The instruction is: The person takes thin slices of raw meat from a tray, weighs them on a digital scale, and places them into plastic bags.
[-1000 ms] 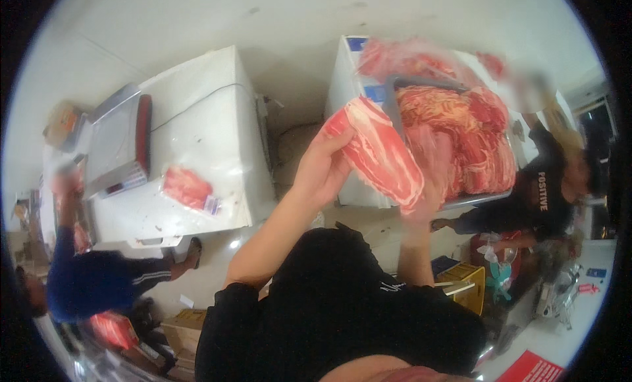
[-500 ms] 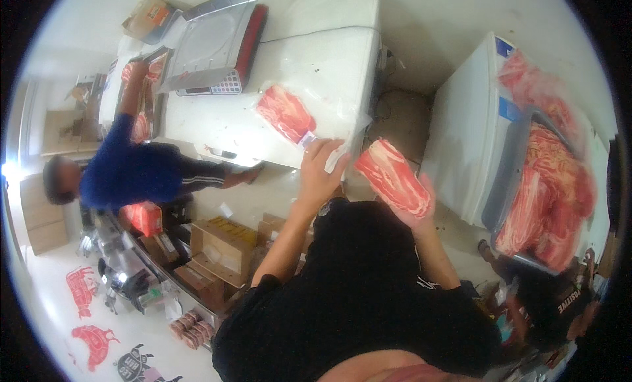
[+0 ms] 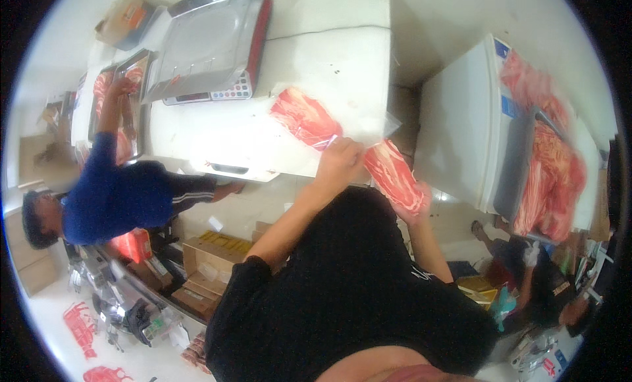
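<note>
My right hand (image 3: 416,203) is closed around the lower end of a pack of sliced marbled meat (image 3: 395,175), held tilted just off the front edge of the white table. My left hand (image 3: 340,161) has its fingers curled together between that pack's upper end and a second meat pack (image 3: 303,115). What the left fingers pinch, if anything, is hidden. The second pack lies flat on the table, its near end close to my left knuckles, with a pale glint of film there. A bit of clear plastic (image 3: 392,124) sticks out past the table edge.
A scale (image 3: 214,40) with a keypad stands on the white table (image 3: 329,59). At left, a person in blue (image 3: 122,191) reaches into a metal tray of meat (image 3: 139,112). A white freezer (image 3: 454,119) at right bears a tray of meat (image 3: 550,178). Another person (image 3: 536,277) is at lower right.
My left hand has moved right, closer to the held pack, and its fingers have closed in; the white film seen in it no longer shows. The view has shifted slightly.
</note>
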`<state>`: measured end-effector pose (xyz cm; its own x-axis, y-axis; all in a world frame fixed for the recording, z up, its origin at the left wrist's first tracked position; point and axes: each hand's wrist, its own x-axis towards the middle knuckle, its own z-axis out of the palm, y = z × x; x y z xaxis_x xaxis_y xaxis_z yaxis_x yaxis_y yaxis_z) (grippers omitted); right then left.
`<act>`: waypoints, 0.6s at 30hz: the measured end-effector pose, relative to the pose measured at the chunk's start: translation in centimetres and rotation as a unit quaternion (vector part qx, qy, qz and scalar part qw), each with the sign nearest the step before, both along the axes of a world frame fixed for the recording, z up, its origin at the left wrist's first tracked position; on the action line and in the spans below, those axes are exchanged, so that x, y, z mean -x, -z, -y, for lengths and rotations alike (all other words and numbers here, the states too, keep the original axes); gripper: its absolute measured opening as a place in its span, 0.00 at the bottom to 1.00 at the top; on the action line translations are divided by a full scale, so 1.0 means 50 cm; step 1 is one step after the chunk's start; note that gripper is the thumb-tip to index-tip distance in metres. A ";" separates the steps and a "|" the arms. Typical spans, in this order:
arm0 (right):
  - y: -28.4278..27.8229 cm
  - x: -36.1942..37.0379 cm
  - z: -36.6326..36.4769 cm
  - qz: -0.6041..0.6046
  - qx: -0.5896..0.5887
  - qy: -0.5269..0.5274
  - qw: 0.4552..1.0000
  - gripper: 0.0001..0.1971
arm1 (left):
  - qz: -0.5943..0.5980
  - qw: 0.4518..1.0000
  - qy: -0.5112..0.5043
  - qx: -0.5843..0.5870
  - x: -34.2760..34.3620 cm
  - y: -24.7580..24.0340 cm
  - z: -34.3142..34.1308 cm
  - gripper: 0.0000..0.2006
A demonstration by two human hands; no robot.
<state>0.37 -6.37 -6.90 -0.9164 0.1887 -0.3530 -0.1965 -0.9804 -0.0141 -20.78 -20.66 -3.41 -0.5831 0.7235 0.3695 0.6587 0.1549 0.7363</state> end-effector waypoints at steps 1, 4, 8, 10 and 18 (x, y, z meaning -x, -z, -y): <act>-0.001 0.026 0.013 0.021 -0.016 0.005 1.000 0.33 | -0.007 1.000 0.008 -0.008 0.005 -0.003 0.005 0.06; 0.018 0.107 0.031 0.058 -0.060 0.013 0.996 0.25 | -0.035 0.998 0.029 -0.052 0.010 -0.009 0.015 0.07; 0.139 0.226 0.005 0.028 -0.095 -0.017 0.995 0.16 | -0.012 0.996 0.061 -0.072 0.021 -0.036 0.038 0.09; 0.098 0.300 0.034 0.076 -0.175 -0.012 0.982 0.17 | -0.024 0.995 0.052 -0.085 0.024 -0.040 0.043 0.08; 0.006 0.476 0.063 0.120 -0.403 -0.076 0.904 0.24 | -0.028 0.989 0.106 -0.095 0.043 -0.013 0.049 0.07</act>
